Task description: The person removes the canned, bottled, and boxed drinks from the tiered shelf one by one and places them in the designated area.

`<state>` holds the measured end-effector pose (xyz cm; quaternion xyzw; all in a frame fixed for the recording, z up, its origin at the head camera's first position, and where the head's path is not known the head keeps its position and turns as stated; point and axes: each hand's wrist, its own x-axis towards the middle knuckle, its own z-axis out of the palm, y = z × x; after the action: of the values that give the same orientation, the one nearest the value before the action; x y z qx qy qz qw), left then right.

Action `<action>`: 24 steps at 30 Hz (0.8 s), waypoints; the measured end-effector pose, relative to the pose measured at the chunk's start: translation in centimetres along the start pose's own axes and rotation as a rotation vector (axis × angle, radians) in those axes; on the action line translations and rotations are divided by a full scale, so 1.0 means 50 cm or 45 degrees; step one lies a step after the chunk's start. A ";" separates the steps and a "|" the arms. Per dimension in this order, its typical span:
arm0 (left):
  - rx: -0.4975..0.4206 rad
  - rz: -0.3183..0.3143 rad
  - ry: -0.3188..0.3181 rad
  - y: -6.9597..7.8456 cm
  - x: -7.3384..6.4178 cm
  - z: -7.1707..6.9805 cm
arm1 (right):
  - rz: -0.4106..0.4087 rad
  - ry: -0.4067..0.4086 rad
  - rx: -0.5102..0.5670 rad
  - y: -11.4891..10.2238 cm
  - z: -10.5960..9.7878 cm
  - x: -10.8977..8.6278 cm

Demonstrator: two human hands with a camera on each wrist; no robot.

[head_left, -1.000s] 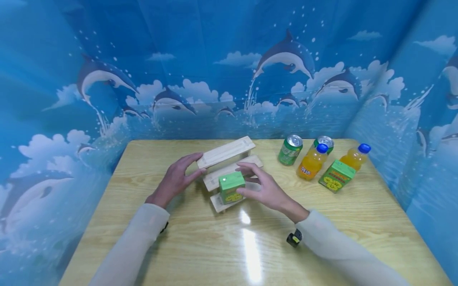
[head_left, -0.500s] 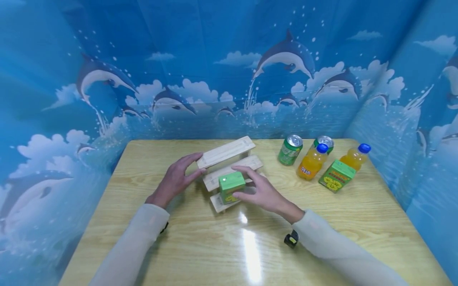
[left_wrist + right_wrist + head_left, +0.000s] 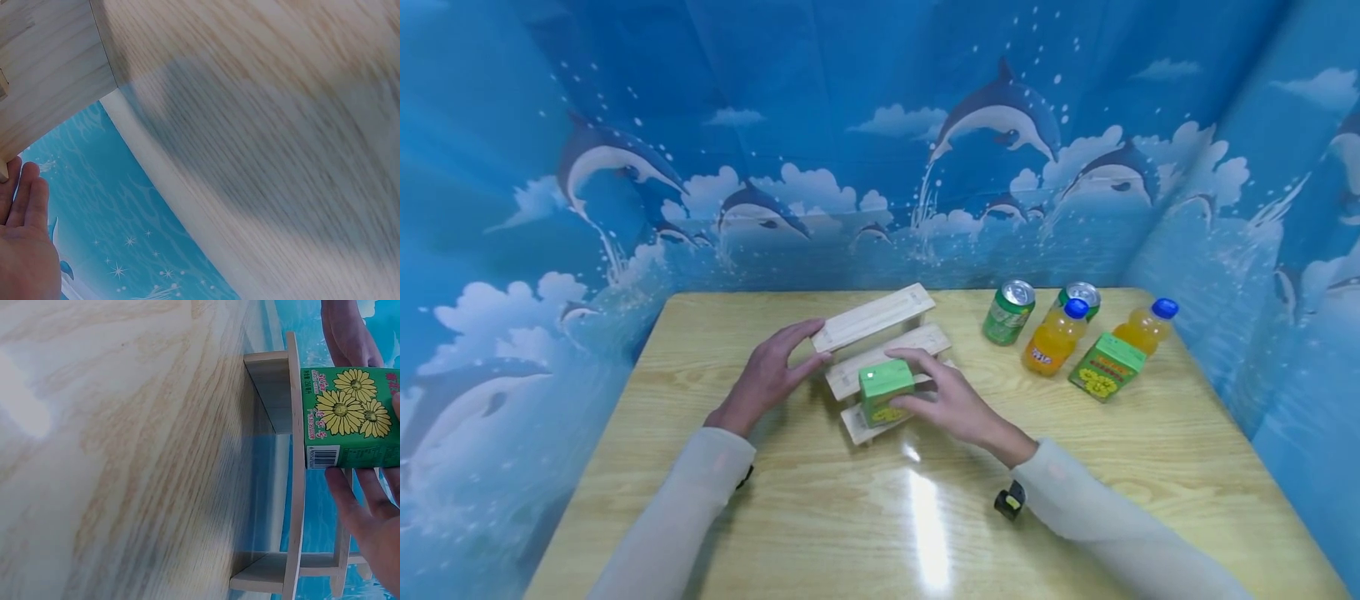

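A small three-tier wooden rack (image 3: 871, 318) stands on the table, its shelves stepping down toward me. My left hand (image 3: 765, 375) holds the left end of its top shelf, thumb at the front edge and fingers behind. In the left wrist view, that hand's fingers (image 3: 28, 203) reach straight along the wood. On the lowest shelf, toward its left end, a green juice box (image 3: 886, 385) with yellow flowers sits upright. My right hand (image 3: 955, 400) grips this box, thumb at its front and fingers along its right side. The right wrist view shows the box's base (image 3: 322, 456) against the shelf.
To the right stand two green soda cans (image 3: 1008, 317), two orange-drink bottles (image 3: 1052, 343) with blue caps and a second green juice box (image 3: 1107, 368). A dolphin-print curtain (image 3: 850, 150) hangs behind and beside the wooden table (image 3: 790, 517).
My right hand has shifted slightly left, its fingers drawing closer in on the juice box. The box, the rack and my left hand have stayed put.
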<state>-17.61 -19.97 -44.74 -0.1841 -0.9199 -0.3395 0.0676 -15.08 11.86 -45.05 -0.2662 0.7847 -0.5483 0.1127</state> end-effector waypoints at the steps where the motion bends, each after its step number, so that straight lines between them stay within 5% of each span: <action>1: -0.002 -0.001 -0.001 0.001 0.001 0.000 | 0.001 0.002 0.002 -0.001 -0.001 -0.001; 12: -0.016 0.038 0.022 0.008 0.001 -0.004 | 0.005 0.064 0.021 -0.009 -0.024 -0.021; 24: -0.038 -0.001 -0.010 0.002 -0.002 -0.003 | 0.050 0.235 -0.014 -0.005 -0.095 -0.062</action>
<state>-17.48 -20.04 -44.59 -0.1859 -0.9151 -0.3525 0.0613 -14.65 17.25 -43.39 -0.2000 0.7998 -0.5638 0.0493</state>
